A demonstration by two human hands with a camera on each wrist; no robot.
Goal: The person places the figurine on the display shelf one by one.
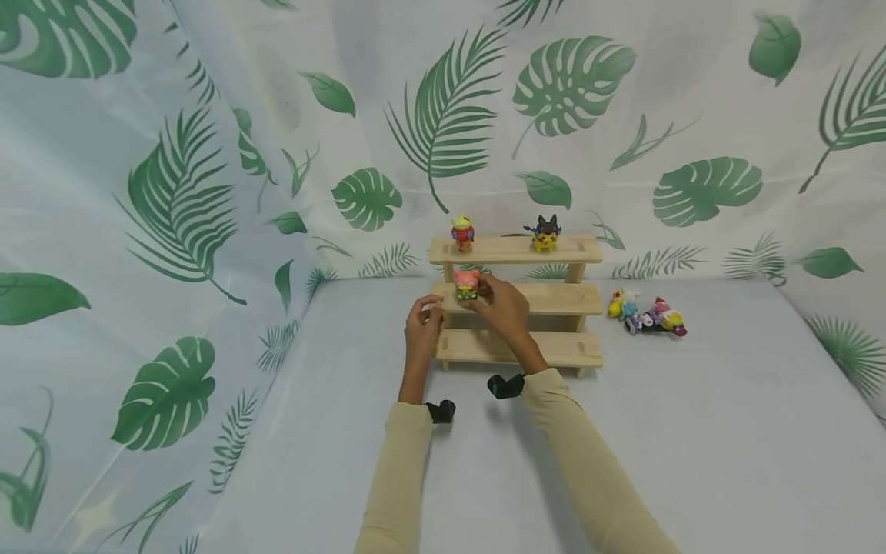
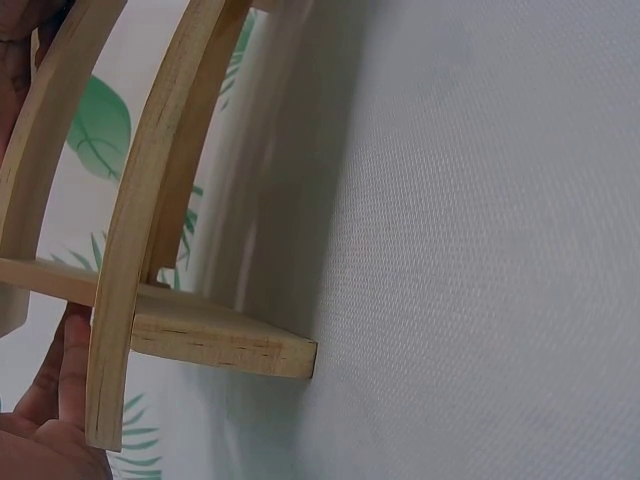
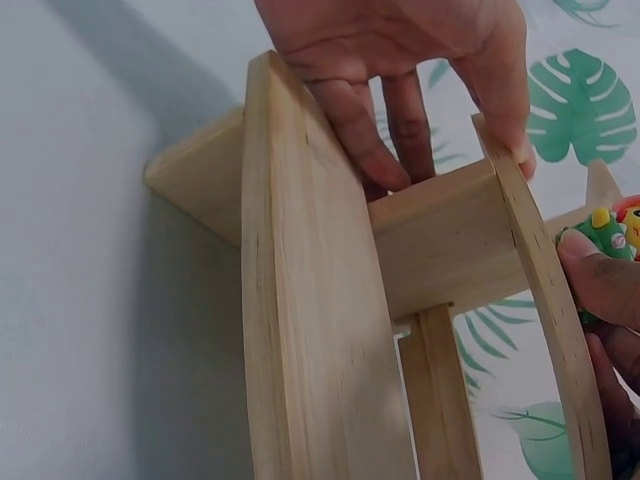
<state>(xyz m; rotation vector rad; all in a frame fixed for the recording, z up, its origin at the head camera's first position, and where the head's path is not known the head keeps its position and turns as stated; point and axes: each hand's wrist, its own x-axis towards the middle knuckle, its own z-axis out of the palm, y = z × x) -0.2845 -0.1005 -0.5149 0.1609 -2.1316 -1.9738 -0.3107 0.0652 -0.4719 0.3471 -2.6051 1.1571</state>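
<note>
My right hand (image 1: 504, 306) pinches a small pink figurine (image 1: 467, 283) with a yellow and green lower part at the left end of the middle tier; whether its base touches the wood cannot be told. In the right wrist view only a green part of the figurine (image 3: 605, 232) shows beside the fingers. My left hand (image 1: 422, 327) holds the left end of the three-tier wooden shelf (image 1: 484, 346), its thumb and fingers about the middle tier. On the top tier stand a red and yellow figurine (image 1: 463, 233) and a black and yellow figurine (image 1: 545, 233).
Several colourful figurines (image 1: 651, 315) lie in a cluster on the white cloth surface (image 1: 727, 431), right of the shelf. A leaf-patterned curtain (image 1: 457, 154) hangs behind the shelf and along the left side.
</note>
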